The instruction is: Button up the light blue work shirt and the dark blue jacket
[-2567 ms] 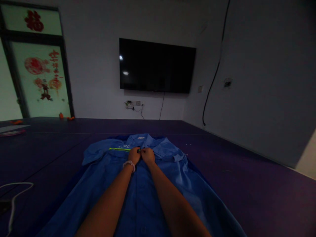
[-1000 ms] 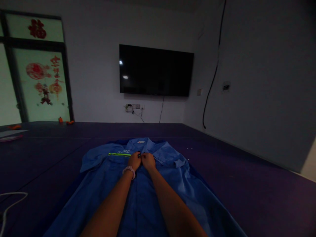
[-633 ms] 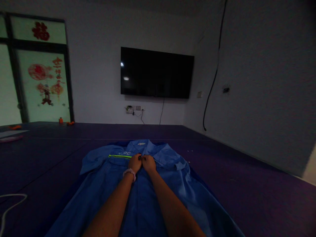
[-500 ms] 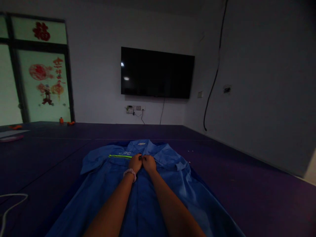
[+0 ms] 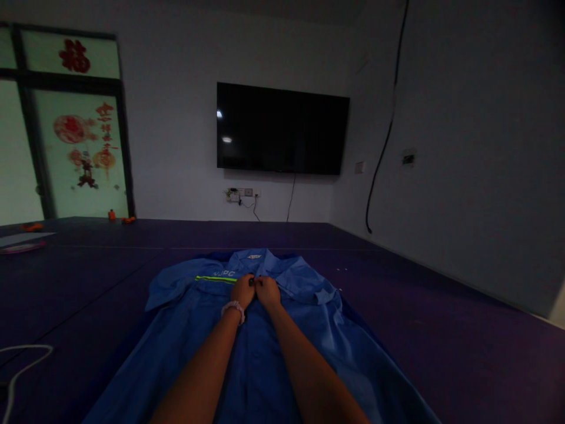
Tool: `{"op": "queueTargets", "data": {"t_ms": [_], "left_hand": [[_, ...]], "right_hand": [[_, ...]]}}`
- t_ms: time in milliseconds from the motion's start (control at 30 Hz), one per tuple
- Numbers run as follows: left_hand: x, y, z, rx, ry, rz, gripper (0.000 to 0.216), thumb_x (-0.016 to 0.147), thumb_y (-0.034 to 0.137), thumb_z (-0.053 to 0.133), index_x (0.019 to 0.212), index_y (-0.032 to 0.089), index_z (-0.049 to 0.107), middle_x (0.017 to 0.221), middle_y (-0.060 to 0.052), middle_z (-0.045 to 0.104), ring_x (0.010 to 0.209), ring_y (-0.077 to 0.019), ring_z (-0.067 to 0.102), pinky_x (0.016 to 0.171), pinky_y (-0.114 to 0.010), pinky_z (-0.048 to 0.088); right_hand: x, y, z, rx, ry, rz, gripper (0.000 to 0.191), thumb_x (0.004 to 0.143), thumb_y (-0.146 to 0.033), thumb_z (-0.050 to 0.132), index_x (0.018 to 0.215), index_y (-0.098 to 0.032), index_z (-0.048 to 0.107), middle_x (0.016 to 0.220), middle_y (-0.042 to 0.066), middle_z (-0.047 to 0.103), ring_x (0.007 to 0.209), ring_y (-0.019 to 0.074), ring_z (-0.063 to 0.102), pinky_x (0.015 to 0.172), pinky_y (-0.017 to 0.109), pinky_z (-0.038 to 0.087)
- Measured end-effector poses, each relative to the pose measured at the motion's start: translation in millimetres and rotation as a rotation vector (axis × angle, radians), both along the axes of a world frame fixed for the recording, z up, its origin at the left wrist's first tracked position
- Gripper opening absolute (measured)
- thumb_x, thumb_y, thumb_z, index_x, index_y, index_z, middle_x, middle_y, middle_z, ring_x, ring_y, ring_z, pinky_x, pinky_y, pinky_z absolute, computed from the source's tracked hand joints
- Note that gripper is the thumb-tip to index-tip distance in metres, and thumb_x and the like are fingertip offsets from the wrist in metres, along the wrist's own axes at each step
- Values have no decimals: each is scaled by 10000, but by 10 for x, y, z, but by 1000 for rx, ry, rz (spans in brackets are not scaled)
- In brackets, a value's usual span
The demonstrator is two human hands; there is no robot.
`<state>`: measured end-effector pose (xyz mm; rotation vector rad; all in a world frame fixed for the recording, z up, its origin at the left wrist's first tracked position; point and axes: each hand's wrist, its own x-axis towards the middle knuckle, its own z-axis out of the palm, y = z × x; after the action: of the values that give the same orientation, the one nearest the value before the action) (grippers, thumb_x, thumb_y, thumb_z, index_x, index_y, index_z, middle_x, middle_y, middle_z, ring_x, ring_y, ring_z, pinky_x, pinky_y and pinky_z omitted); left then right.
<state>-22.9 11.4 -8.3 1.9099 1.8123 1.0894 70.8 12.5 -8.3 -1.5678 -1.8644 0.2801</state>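
A blue short-sleeved work shirt (image 5: 260,353) lies spread front up, its collar (image 5: 253,259) pointing away from me. A yellow-green stripe and white letters cross the chest on the left side. My left hand (image 5: 243,290), with a pale scrunchie (image 5: 233,311) at the wrist, is closed on the front opening just below the collar. Right beside it, my right hand (image 5: 268,292) pinches the same front edge. The fingertips nearly meet, and the bit of cloth or button between them is hidden.
The shirt rests on a dark purple surface (image 5: 419,330). A white cable (image 5: 26,359) curls at the lower left, and a pale flat sheet (image 5: 24,238) lies farther back. Small orange objects (image 5: 112,215) stand near the glass door. A television (image 5: 282,129) hangs on the far wall.
Both hands stay at the same spot on the shirt front, with barely any finger movement. The whole view has shifted very slightly.
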Motion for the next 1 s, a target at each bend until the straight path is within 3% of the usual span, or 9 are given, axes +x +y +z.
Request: {"op": "queueTargets", "data": {"t_ms": [1000], "left_hand": [[-5, 6, 3, 12, -2, -9, 314, 791, 150, 454, 1074, 128, 590, 1110, -122, 605, 1043, -190, 547, 890, -262, 381]], "right_hand": [[-12, 6, -12, -5, -13, -14, 233, 813, -184, 448, 846, -189, 678, 853, 68, 686, 808, 154, 621, 622, 185, 372]]}}
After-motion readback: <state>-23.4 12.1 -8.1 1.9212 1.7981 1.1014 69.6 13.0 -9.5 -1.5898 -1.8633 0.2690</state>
